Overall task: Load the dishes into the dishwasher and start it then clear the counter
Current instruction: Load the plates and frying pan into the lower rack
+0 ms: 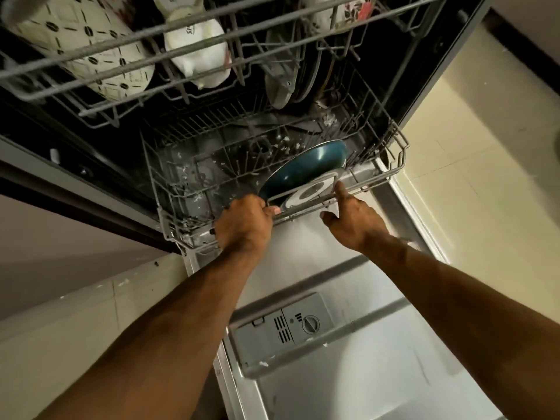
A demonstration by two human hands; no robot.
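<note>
1. The dishwasher door [378,359] lies fully open, and the lower rack [391,165] sits at the mouth of the tub, its front edge near the door hinge.
2. A teal plate [306,168] leans on edge at the front right of the lower rack, its pale underside facing the person; the rest of that rack looks bare apart from food specks.
3. The left hand [244,222] grips the rack's front rail, fingers curled over the wire just beside the plate's lower rim.
4. The right hand [353,215] is at the same rail further right, forefinger straight and touching the rack handle by the plate, thumb spread wide; it clamps nothing.
5. The upper rack [181,56] above holds a patterned bowl [88,53], white cups [197,53], and plates set on edge [291,74].
6. Judged from this, loading is in hand: the plate is seated and both hands are at the rack.
7. The next move probably calls for an even slide of the rack with both hands, keeping the leaning plate from tipping; the detergent dispenser [285,325] on the door is shut.
</note>
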